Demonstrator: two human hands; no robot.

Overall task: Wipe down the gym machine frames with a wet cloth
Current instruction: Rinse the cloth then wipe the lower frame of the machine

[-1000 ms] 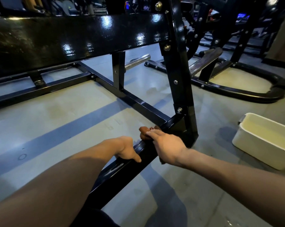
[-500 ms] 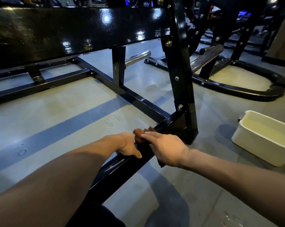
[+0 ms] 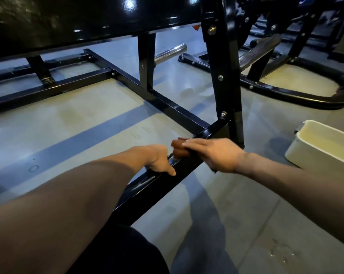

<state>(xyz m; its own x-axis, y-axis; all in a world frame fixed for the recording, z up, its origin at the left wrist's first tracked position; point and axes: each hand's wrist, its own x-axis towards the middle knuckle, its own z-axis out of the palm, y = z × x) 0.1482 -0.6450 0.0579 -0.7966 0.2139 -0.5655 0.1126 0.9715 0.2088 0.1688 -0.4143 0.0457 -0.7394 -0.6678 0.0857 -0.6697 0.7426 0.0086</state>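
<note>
Right hand (image 3: pixel 216 155) presses brown cloth (image 3: pixel 178 150) flat-fingered onto wet-gleaming base rail (image 3: pixel 157 186), left hand (image 3: pixel 159 161) grips it; upright post (image 3: pixel 224 76) and far crossbars probably remain.

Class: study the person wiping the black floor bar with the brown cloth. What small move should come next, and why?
Probably slide the right hand and the brown cloth it presses on the floor bar onward toward the upright post. The cloth sits short of that joint, so the last stretch looks unwiped, while the left hand grips the bar behind it as a brace.
</note>
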